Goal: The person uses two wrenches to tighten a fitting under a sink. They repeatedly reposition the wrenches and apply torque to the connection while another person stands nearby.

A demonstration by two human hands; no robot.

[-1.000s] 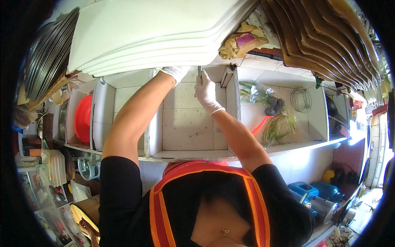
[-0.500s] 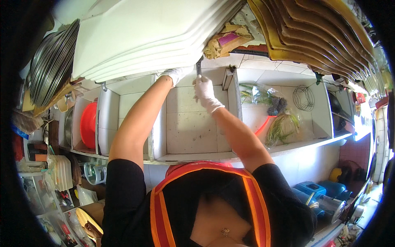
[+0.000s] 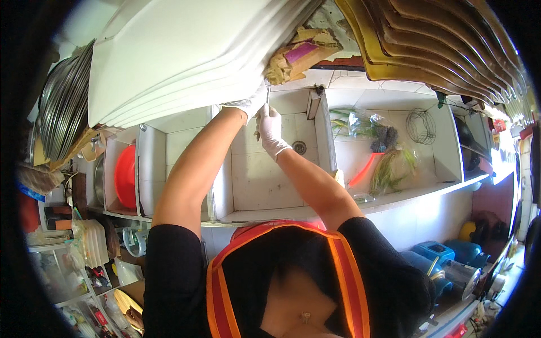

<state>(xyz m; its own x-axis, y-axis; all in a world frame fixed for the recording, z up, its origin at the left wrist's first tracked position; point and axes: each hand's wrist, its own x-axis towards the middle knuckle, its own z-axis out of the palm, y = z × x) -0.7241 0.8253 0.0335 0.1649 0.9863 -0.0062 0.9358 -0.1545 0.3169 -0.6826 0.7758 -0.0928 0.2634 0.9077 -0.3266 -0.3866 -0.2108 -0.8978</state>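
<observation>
My right hand (image 3: 270, 128), in a white glove, is closed round a slim grey metal bar-like tool (image 3: 267, 97); its exact kind does not show. The tool points away from me, up toward the edge of the white stacked sheets. My left hand (image 3: 251, 103), also gloved, is beside the tool's far end. Its fingers are mostly hidden by the stack and the tool, so their grip cannot be made out. Both hands are over the far part of a white tiled basin (image 3: 262, 194), which has a round drain (image 3: 299, 147).
White curved sheets (image 3: 186, 62) overhang from the upper left, brown ones (image 3: 428, 45) from the upper right. A torn cardboard piece (image 3: 298, 56) juts between them. The right compartment holds green stalks (image 3: 389, 172), a wire coil (image 3: 420, 127) and a red-handled brush (image 3: 363, 169). A red basin (image 3: 126, 176) stands left.
My right hand has moved slightly left and nearer to me with the tool. My left hand has shifted right, so the hands are closer together. The drain has come into view.
</observation>
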